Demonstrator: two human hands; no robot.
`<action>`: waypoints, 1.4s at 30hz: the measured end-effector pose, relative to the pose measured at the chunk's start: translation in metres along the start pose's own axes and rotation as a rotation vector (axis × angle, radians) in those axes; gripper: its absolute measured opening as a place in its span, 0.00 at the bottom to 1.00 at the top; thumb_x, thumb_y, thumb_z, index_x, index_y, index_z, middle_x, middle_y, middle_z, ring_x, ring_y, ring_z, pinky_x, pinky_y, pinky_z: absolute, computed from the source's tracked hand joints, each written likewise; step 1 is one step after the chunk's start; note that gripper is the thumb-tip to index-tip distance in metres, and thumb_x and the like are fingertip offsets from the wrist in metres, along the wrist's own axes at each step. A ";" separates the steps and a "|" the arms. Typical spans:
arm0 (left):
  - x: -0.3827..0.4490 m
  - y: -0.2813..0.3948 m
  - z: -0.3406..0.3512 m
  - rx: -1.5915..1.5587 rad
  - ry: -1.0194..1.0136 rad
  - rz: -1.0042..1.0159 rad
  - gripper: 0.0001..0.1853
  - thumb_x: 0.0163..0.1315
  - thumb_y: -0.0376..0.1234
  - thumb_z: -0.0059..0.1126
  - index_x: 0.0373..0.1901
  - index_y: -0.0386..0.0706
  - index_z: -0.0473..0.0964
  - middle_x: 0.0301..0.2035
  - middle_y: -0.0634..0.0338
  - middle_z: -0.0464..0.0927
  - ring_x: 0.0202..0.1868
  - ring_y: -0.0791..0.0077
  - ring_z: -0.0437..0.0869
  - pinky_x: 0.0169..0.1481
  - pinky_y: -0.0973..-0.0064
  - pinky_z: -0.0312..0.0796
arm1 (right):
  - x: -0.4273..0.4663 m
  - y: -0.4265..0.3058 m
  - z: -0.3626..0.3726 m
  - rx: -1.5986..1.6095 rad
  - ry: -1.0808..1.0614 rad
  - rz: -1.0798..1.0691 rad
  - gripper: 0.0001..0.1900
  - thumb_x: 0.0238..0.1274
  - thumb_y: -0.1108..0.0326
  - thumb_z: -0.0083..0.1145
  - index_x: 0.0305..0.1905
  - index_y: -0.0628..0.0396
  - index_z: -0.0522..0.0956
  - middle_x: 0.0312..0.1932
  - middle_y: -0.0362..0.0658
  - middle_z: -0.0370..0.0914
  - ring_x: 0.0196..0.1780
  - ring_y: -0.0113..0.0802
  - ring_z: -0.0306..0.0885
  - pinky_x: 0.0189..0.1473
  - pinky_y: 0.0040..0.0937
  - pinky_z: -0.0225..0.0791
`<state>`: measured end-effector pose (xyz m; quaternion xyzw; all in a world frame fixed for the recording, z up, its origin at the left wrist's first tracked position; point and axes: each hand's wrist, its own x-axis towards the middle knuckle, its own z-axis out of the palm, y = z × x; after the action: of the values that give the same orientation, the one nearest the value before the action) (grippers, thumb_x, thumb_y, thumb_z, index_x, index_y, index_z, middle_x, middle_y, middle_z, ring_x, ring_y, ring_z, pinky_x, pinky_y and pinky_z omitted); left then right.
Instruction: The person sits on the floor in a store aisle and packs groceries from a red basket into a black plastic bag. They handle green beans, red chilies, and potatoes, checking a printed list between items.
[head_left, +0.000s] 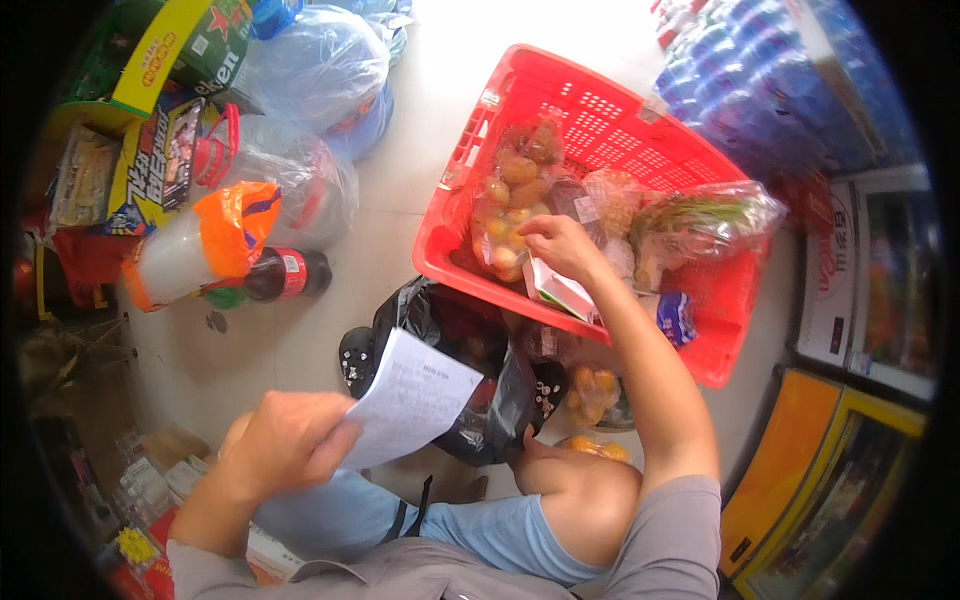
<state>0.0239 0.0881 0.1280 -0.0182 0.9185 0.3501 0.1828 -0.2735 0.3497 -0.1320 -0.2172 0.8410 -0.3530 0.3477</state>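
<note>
My left hand (289, 439) grips a few printed paper sheets (420, 394), held out over a black plastic bag (495, 420) between my feet. My right hand (559, 244) is inside a red plastic basket (450, 247), its fingers bent over a clear bag of round yellowish produce (501, 229). Whether they pinch that bag is unclear. Just below the hand lies a white carton (556, 289). Brown potatoes (519, 171) in clear plastic lie farther up, and bagged green stalks (697, 217) rest across the basket's right side. A blue packet (675, 319) is near the front right.
At left on the floor are a cola bottle (289, 274), an orange-and-white bag (202, 251) and bagged large bottles (307, 180). Bagged orange fruit (592, 394) lies by my right foot. Shrink-wrapped bottle packs (757, 82) and glass-door coolers (832, 480) stand at right.
</note>
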 end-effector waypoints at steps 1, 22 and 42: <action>0.005 0.001 -0.006 0.010 -0.034 -0.016 0.05 0.63 0.30 0.67 0.38 0.41 0.81 0.28 0.49 0.81 0.31 0.46 0.84 0.34 0.56 0.77 | 0.025 0.006 0.013 -0.020 -0.010 -0.071 0.19 0.66 0.65 0.58 0.57 0.60 0.86 0.46 0.57 0.90 0.51 0.44 0.89 0.55 0.41 0.79; 0.053 -0.010 -0.016 -0.084 -0.071 0.140 0.09 0.57 0.28 0.70 0.38 0.44 0.81 0.25 0.59 0.78 0.28 0.59 0.84 0.32 0.63 0.76 | 0.064 0.022 0.097 -0.769 -0.175 -0.309 0.20 0.76 0.65 0.46 0.66 0.57 0.79 0.50 0.57 0.88 0.41 0.55 0.89 0.41 0.54 0.82; 0.022 -0.024 -0.014 -0.145 -0.013 0.062 0.11 0.48 0.28 0.73 0.34 0.43 0.83 0.24 0.56 0.81 0.28 0.54 0.85 0.31 0.63 0.73 | -0.010 0.037 -0.093 -0.414 0.418 -0.270 0.08 0.75 0.68 0.62 0.38 0.57 0.77 0.31 0.52 0.79 0.34 0.49 0.80 0.39 0.43 0.74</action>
<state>0.0029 0.0627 0.1150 -0.0005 0.8897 0.4211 0.1761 -0.3396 0.4211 -0.1076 -0.3157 0.9117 -0.2546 0.0658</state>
